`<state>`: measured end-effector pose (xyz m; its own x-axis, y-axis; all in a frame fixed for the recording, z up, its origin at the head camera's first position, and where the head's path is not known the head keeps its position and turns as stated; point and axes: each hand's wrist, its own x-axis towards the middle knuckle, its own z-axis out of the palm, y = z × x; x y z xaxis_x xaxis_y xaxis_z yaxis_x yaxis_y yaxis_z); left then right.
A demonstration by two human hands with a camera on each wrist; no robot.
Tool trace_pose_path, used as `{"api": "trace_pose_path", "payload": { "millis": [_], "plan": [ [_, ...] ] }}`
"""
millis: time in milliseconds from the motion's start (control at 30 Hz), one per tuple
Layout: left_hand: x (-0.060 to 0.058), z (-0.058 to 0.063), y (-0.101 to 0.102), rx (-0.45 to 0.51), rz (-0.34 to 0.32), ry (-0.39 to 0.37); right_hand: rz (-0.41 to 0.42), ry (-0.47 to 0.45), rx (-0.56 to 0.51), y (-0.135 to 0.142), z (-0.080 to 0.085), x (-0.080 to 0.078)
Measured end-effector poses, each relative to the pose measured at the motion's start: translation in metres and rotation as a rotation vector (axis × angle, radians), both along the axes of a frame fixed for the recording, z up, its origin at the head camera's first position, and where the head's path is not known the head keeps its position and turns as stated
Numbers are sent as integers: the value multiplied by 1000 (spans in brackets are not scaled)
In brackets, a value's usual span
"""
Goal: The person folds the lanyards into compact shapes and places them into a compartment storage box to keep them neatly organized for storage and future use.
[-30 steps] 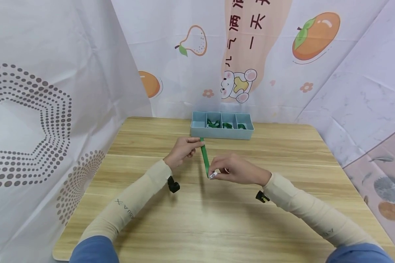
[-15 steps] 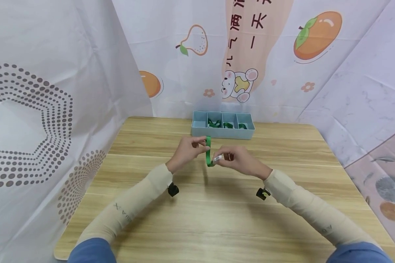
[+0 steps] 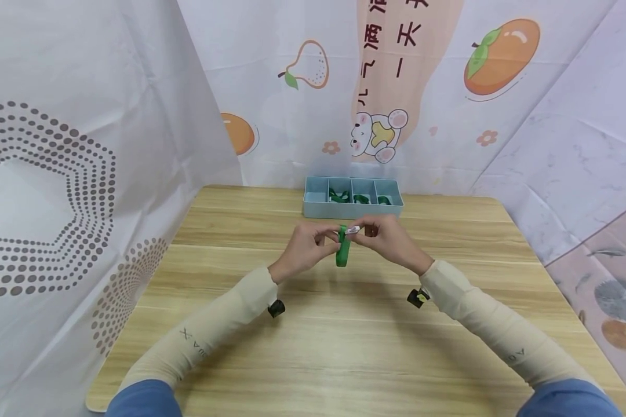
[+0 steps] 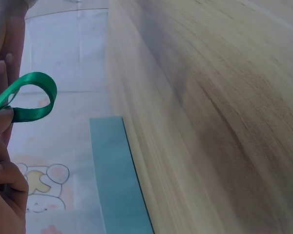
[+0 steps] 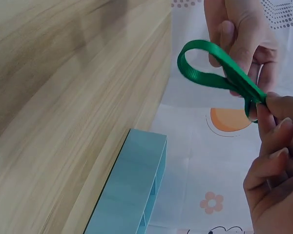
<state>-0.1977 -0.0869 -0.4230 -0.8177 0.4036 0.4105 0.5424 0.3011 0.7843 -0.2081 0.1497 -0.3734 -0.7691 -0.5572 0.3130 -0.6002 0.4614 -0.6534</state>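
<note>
A green ribbon [image 3: 342, 255] is folded into a hanging loop between my two hands, above the table. My left hand [image 3: 310, 248] pinches it from the left, thumb and index finger at the upper part of the loop. From the right, my right hand [image 3: 383, 236] pinches the ribbon's end, with a small white piece [image 3: 352, 230] at its fingertips; what that piece is cannot be made out. Seen from the left wrist, the ribbon loop [image 4: 50, 90] stands out past the thumb. In the right wrist view the ribbon [image 5: 205, 78] doubles back and its layers meet at the right fingertips.
Behind the hands, a light blue divided box [image 3: 352, 209] stands near the table's back edge. Dark green ribbon pieces [image 3: 339, 196] lie in its three right compartments. A printed curtain [image 3: 271, 133] hangs behind the wooden table [image 3: 313, 347].
The ribbon, stretched between my hands a second ago, is now folded into a loop. My right hand has brought the lower end up to my left hand, which has shifted slightly right.
</note>
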Motion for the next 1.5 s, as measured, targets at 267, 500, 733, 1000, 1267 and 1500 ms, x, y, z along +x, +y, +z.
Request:
{"api": "trace_pose_path", "payload": {
  "millis": [267, 500, 733, 1000, 1267, 1500],
  "plan": [
    [6, 4, 3, -6, -45, 90, -30, -35, -14, 3, 0, 0],
    [7, 2, 6, -44, -61, 141, -22, -46, -7, 3, 0, 0],
    [6, 1, 7, -71, -82, 166, 6, -73, 29, 5, 1, -2],
    [8, 1, 9, -150, -72, 222, 24, -77, 59, 6, 0, -3],
    [9, -1, 11, -78, -74, 53, 14, -50, 42, 8, -1, -3],
    [5, -14, 6, 61, -79, -261, 6, -7, -43, 12, 7, -5]
  ]
}}
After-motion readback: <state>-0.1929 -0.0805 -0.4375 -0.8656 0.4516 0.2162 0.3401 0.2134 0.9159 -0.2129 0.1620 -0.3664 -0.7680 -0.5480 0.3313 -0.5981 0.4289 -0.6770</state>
